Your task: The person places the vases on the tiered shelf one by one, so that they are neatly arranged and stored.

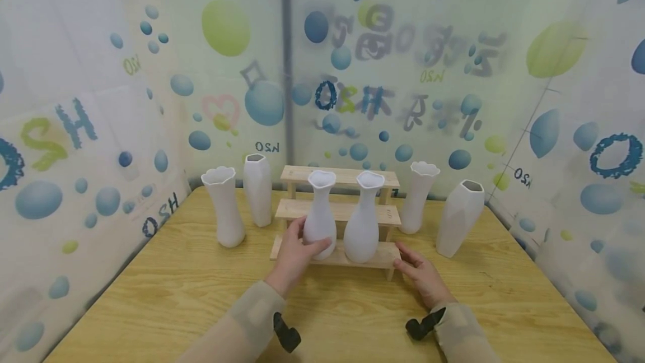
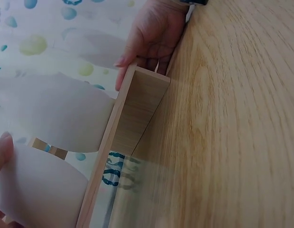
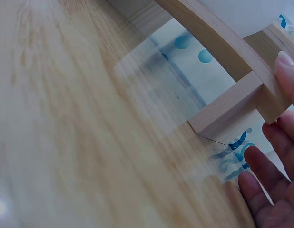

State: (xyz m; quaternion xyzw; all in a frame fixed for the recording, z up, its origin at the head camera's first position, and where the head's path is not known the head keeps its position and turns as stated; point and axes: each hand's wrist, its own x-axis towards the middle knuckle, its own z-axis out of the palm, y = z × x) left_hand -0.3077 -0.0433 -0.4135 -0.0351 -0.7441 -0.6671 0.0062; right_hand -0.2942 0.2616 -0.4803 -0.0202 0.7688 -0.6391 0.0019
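- Tabletop (image 1: 201,296): pale wood grain, runs from the near edge back to the walls; both sleeved forearms lie over it.
- Left hand (image 1: 294,254): reached forward, fingers wrapped round the belly of a white vase (image 1: 321,214) that stands on the lowest step of a wooden rack (image 1: 339,209).
- Right hand (image 1: 422,273): flat and low, fingers straight and relaxed, tips touching the rack's right end; holds nothing.
- Second white vase (image 1: 363,220): on the same step, between the two hands, just beside the held one.
- Beyond the fingers: two white vases left of the rack, two right, standing on the tabletop.
- Walls: frosted sheeting printed with blue and green bubbles.
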